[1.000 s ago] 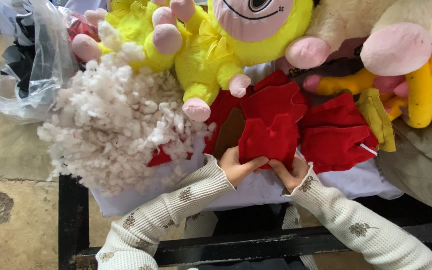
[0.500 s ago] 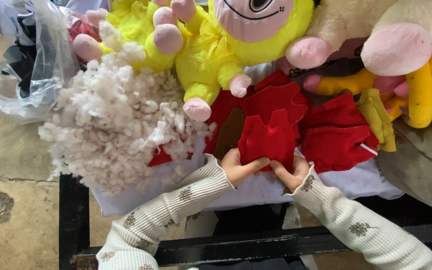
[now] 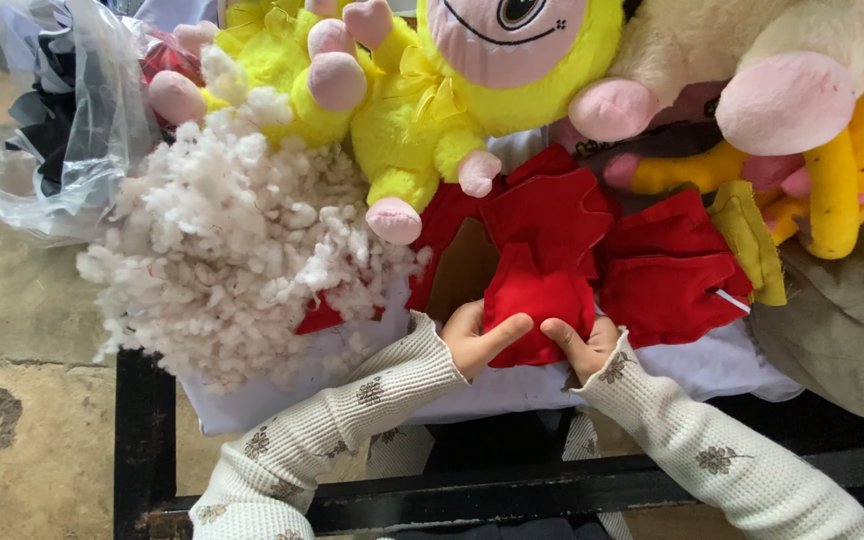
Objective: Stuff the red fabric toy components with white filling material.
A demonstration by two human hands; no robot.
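Left hand: my left hand (image 3: 479, 338) pinches the lower left edge of the red fabric toy skin (image 3: 540, 300), thumb laid across its front.
Right hand: my right hand (image 3: 582, 345) grips the lower right edge of the same piece, thumb on top, fingers tucked behind.
Position of the piece: it lies at the near edge of the white table cover (image 3: 472, 395), directly below the yellow plush toy (image 3: 472, 95) and just left of the other red fabric pieces (image 3: 667, 270).
Handling, as I judge it: light, limp and fleecy; it folds and sags wherever unsupported, is not slippery, and will not break. The best hold is at the hem, with a pinch on each side so the opening stays spread.
Stuffing: a loose white fibre stuffing pile (image 3: 222, 270) sits to the left, apart from my hands.
Packaging: a clear plastic bag (image 3: 62, 130), crumpled, lies at the far left with dark contents; I see no labels or signs.
Surroundings: a cream and pink plush toy (image 3: 742, 70) and an orange plush toy (image 3: 842, 170) fill the upper right.
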